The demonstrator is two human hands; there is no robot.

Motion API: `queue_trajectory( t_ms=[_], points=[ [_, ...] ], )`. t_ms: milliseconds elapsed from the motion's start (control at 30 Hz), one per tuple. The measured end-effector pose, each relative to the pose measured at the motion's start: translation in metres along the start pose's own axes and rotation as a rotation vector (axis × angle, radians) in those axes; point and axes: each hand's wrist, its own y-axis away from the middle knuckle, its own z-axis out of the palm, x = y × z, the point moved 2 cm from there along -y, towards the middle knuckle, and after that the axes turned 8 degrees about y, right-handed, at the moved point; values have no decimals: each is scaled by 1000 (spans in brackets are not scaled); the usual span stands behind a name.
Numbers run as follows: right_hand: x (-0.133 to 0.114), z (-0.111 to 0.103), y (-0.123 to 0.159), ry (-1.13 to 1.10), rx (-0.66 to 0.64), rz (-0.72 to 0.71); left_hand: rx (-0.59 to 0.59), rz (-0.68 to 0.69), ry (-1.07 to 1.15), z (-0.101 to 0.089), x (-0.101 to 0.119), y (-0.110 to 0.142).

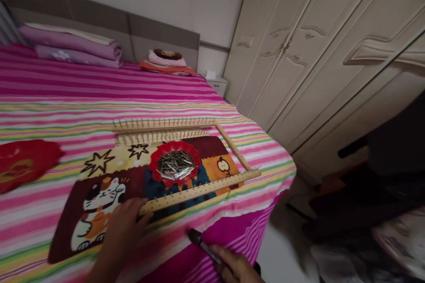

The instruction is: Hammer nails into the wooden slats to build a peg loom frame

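Note:
My left hand (128,221) is closed on the left end of the near bar of a wooden frame (192,192). The bar carries rows of holes, with nails standing in its right end. Dense rows of nails stand on the frame's far bar (162,127). My right hand (237,265) grips the handle of a small hammer (207,250), its dark, slightly blurred head below the near bar. Inside the frame, a red scalloped bowl (156,166) full of loose nails (175,164) rests on a patterned cat mat (64,230).
A striped sheet (26,210) covers the bed beneath everything. To the left lies a red scalloped dish (28,161). Folded purple bedding (79,48) and a small pillow (168,58) are at the headboard. Cream wardrobe doors (282,44) line the right side.

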Motion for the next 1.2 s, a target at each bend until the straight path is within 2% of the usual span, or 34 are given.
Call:
queue_trajectory(
  t_ms=[100,200,367,433,500,567,633,733,800,1033,1200],
  points=[
    [4,-10,-13,-36,-33,-33,38,7,-17,9,1,2],
    [10,-17,-17,-98,-49,-15,26,9,33,6,-5,4],
    [30,-15,-14,-134,-35,11,-9,-28,118,-28,2,-9],
    [36,-12,-14,-146,-37,19,6,-72,76,-39,16,-21],
    [39,-10,-15,-167,-25,32,-3,-25,-14,-43,35,-38],
    [40,-9,-16,-189,-4,49,-54,79,-137,-38,56,-55],
    [40,-7,-18,-208,19,76,-144,123,-280,-28,73,-72],
    [40,-4,-18,-236,31,111,-314,113,-453,-13,85,-92],
    [40,-3,-18,-250,27,121,-375,92,-501,-6,87,-102],
    [44,1,-19,-321,59,113,-458,135,-474,1,88,-113],
    [51,7,-22,-381,-27,129,-418,177,-393,-17,87,-109]
  ],
)
